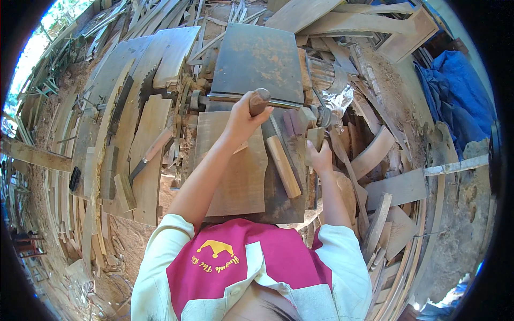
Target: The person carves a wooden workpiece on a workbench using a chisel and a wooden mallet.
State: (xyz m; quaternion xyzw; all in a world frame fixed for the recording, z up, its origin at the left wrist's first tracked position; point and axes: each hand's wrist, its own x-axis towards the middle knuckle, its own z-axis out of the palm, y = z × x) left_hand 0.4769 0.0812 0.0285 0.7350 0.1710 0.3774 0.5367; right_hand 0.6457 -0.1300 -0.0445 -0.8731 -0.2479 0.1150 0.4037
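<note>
My left hand [247,119] is closed around a brown, round-ended wooden piece [260,97], above the near edge of a planing machine's dark metal table [257,61]. Its lower part is hidden by the fingers. To the right, my right hand [322,158] is closed on a small wooden block [316,137], beside the machine's pulley [324,115]. Under my left arm lies a wide flat board [230,182]. Between the hands a light wooden bar [284,167] rests on the near table, with a dull purple block [293,122] beyond it.
A toothed circular saw blade [146,90] stands up at the left bench. Near it lie a wooden-handled blade [156,147] and a short wood block [125,191]. Curved offcuts [373,152] crowd the right side, and a blue tarp [460,96] hangs far right.
</note>
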